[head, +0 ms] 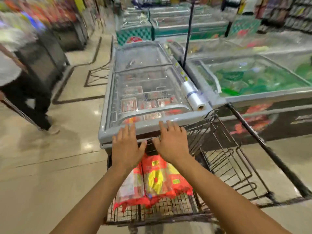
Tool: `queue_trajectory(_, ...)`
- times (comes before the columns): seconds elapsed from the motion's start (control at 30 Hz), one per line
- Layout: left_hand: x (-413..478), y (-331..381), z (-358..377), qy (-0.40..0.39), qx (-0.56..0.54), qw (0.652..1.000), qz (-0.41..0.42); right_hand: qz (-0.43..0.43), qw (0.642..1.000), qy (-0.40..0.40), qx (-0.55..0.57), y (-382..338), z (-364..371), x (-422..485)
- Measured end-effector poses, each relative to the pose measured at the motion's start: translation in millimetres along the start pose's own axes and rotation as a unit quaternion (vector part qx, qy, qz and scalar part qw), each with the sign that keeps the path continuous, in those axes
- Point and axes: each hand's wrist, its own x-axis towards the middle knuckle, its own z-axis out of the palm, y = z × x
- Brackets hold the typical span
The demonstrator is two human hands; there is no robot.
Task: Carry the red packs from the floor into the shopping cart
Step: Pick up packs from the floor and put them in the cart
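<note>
shop aisle, freezer chests (145,78) ahead | red packs (157,179) lie in shopping cart (162,209) | left hand (126,149), right hand (172,144) both spread, holding nothing | risk: packs slump if cart nudged

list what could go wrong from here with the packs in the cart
1. The red packs lie tilted in the shopping cart, and the left hand and right hand are open above them, so one might slide.
2. The freezer stands right ahead; a push could bump it.
3. A person walks close at left.
</note>
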Motion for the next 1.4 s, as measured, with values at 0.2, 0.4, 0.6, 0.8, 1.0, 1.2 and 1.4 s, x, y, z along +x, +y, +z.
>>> queue_trajectory(0.2, -33, 20, -97, 0.088, 0.059, 0.994, 0.019, -0.041, 0.998, 0.056, 0.011, -13, -71, -48)
queue_trajectory(0.4, -69, 6, -155, 0.151, 0.107, 0.983, -0.003, -0.104, 0.987, 0.117, 0.032, -60, -100, -68)
queue_trajectory(0.6, -112, -42, -191, 0.159, 0.147, 0.973, -0.082, -0.186, 0.977, 0.100, 0.036, -129, -108, -80)
queue_trajectory(0.8, -152, -104, -221, 0.158, 0.155, 0.961, -0.164, -0.262, 0.961, 0.077, 0.046, -208, -109, -96)
queue_trajectory(1.0, -197, -181, -248, 0.145, 0.151, 0.950, -0.232, -0.326, 0.943, 0.054, 0.040, -302, -103, -107)
queue_trajectory(1.2, -261, -278, -283, 0.145, 0.148, 0.926, -0.316, -0.397, 0.917, 0.034, 0.027, -421, -82, -133)
queue_trajectory(1.4, -334, -372, -319, 0.149, 0.141, 0.897, -0.392, -0.466, 0.884, 0.019, 0.030, -543, -54, -172)
